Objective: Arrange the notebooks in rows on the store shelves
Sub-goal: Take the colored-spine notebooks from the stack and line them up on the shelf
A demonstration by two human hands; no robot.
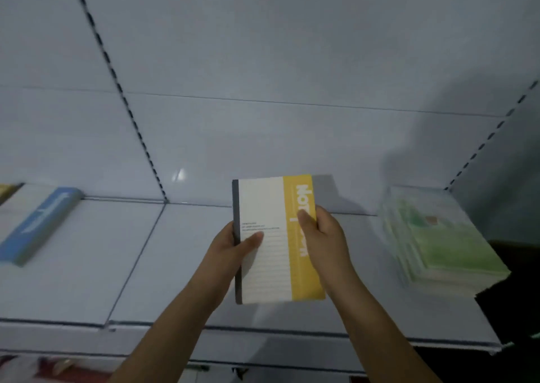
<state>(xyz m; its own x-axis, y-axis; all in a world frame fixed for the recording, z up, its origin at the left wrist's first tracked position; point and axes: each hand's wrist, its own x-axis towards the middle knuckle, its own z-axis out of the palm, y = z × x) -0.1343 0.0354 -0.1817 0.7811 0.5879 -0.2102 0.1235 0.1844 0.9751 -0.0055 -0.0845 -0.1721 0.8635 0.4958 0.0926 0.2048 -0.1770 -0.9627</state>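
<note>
Pointing away lengthwise, notebook (pixel 271 236) held by both hands.

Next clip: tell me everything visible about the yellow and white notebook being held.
The notebook has a white, faintly lined cover with small dark text, a yellow band bearing large white lettering along its right side, and a dark grey spine on its left. It looks like a thin card-covered book, closed, cover facing the camera, held over the white shelf. The left hand grips the spine edge, thumb on the cover; the right hand grips the yellow edge, thumb across the lettering.
</note>
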